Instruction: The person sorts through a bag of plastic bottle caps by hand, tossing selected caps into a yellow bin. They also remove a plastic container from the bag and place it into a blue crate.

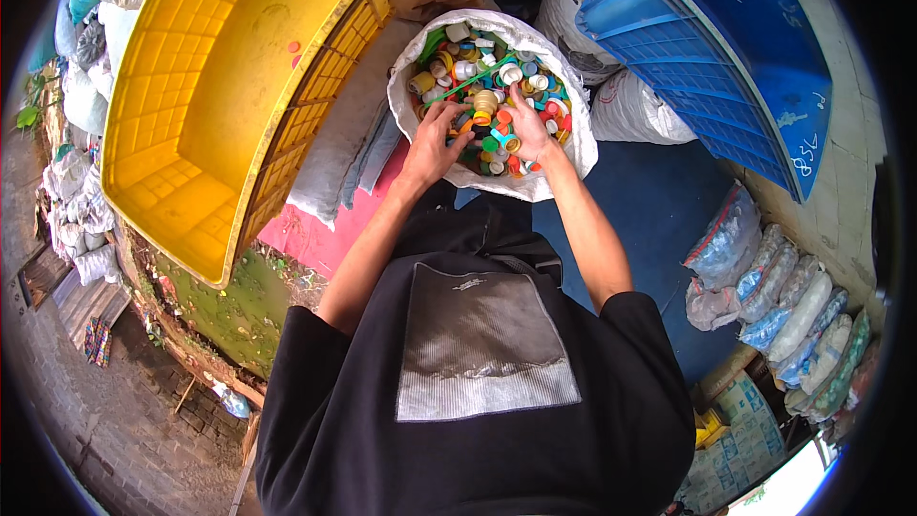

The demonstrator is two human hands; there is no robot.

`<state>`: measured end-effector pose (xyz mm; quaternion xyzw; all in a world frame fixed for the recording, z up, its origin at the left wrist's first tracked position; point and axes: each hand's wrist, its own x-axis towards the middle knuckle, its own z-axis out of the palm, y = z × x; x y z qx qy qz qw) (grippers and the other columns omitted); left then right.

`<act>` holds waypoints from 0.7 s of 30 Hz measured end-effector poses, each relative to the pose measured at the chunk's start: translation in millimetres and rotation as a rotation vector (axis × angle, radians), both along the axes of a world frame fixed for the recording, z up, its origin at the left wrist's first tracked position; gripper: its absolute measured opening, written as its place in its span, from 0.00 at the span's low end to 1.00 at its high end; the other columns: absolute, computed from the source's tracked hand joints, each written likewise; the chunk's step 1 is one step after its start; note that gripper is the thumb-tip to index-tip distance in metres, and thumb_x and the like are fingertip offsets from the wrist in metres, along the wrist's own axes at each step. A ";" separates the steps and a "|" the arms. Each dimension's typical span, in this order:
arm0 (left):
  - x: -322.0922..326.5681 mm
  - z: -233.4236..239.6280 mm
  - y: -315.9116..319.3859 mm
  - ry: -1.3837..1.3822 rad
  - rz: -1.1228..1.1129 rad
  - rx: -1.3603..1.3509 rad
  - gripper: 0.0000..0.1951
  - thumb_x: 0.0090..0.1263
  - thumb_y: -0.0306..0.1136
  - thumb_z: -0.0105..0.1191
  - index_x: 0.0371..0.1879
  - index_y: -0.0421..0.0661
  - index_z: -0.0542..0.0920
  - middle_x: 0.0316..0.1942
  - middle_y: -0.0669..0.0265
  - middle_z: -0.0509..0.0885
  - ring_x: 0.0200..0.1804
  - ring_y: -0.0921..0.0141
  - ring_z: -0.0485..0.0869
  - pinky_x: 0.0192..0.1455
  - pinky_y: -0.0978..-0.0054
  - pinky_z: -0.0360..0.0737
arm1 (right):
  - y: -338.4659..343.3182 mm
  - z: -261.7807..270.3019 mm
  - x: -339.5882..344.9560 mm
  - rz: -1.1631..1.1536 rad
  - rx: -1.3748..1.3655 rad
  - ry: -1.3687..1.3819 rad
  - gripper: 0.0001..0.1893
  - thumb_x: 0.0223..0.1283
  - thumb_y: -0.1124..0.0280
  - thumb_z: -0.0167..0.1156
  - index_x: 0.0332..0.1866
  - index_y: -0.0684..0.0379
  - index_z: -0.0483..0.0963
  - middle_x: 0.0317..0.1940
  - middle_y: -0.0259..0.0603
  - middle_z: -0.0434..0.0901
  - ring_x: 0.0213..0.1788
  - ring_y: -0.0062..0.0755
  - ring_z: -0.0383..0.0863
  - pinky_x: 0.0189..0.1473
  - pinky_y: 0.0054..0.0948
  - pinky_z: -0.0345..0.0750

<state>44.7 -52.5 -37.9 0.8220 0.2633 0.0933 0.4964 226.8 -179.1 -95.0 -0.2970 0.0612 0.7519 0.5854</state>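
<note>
A white woven sack (582, 150) stands in front of me with its rim rolled outward. Mixed plastic bottle caps (489, 143) in many colours fill it. My left hand (435, 142) reaches over the near left rim, fingers and thumb apart among the caps. My right hand (530, 130) is inside on the right, one digit pointing up beside a white cap (510, 74). Orange and blue caps lie against its inner side; whether it grips any is unclear. Between the hands sits a tan ribbed plastic piece (486, 102). A green strip (476, 79) crosses the caps.
A large yellow plastic crate (215, 86) with two small red caps inside stands left. At right is a blue plastic crate (716, 79). Full white sacks (637, 111) stand behind, and several filled plastic bags (781, 294) line the right wall. Blue sheeting (616, 208) covers the floor.
</note>
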 end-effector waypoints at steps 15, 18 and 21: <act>-6.9 -42.0 19.6 -0.044 0.242 -0.549 0.21 0.75 0.21 0.56 0.66 0.37 0.73 0.63 0.55 0.80 0.65 0.62 0.81 0.66 0.66 0.81 | -18.2 11.5 -8.3 -0.132 0.057 -0.166 0.28 0.78 0.57 0.51 0.74 0.64 0.65 0.66 0.48 0.75 0.64 0.40 0.80 0.69 0.42 0.76; -3.4 -40.7 17.6 0.046 0.316 -0.392 0.21 0.71 0.22 0.59 0.64 0.38 0.76 0.60 0.53 0.82 0.60 0.61 0.84 0.60 0.65 0.85 | -20.7 15.9 -6.5 -0.136 0.042 -0.237 0.25 0.73 0.72 0.52 0.73 0.66 0.66 0.67 0.46 0.74 0.69 0.45 0.76 0.70 0.42 0.75; 5.0 -28.9 10.5 0.034 0.214 0.080 0.21 0.70 0.22 0.60 0.63 0.39 0.77 0.55 0.53 0.83 0.55 0.59 0.86 0.58 0.65 0.86 | -25.5 10.3 -4.1 -0.220 0.004 -0.244 0.24 0.71 0.78 0.52 0.72 0.68 0.66 0.67 0.47 0.75 0.71 0.48 0.75 0.72 0.44 0.73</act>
